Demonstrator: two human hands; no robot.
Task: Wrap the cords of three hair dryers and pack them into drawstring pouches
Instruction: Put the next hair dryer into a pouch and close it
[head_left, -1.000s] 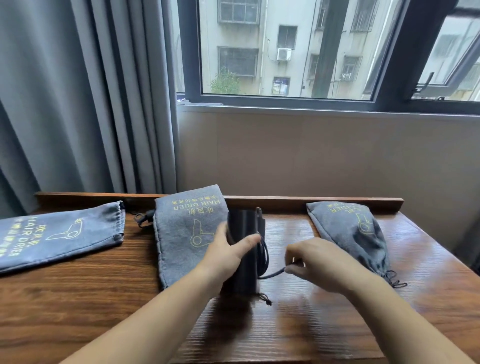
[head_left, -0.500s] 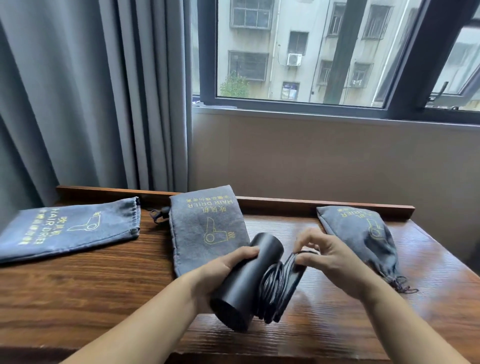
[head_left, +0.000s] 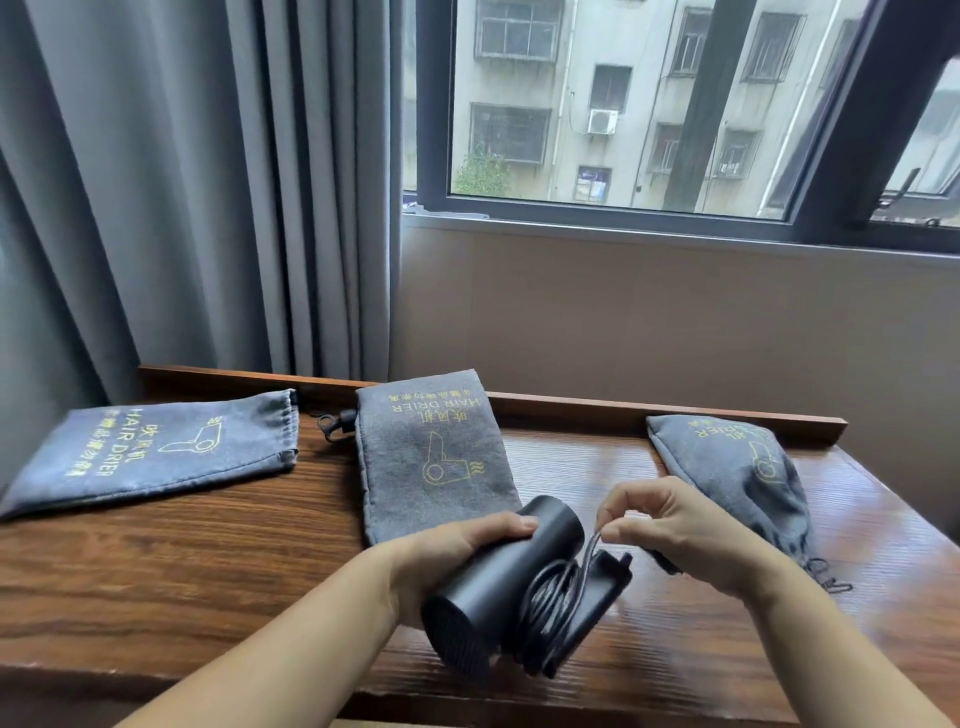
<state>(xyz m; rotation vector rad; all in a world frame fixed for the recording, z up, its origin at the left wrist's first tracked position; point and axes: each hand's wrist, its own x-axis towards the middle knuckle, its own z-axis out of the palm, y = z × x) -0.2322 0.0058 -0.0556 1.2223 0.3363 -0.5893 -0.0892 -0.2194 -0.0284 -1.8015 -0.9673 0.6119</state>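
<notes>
1. Since the earlier frame we see the hair dryer (head_left: 498, 587) tilted a bit further toward us and the right hand (head_left: 685, 535) drawn up, pulling the cord (head_left: 556, 597) taut above the folded handle.
2. Left hand (head_left: 447, 556) grips the dryer barrel, fingers curled round it, held just above the desk (head_left: 182, 561).
3. Right fingers (head_left: 623, 501) pinch the cord end; most of the cord is already coiled round the handle.
4. Right pouch (head_left: 737, 478) looks bulgy and cinched, so we judge one dryer packed.
5. Middle pouch (head_left: 431, 457) and left pouch (head_left: 156, 452) lie flat, apparently empty.
6. Left to do: finish this wrap, bag it, then the third dryer, which is not in view.
</notes>
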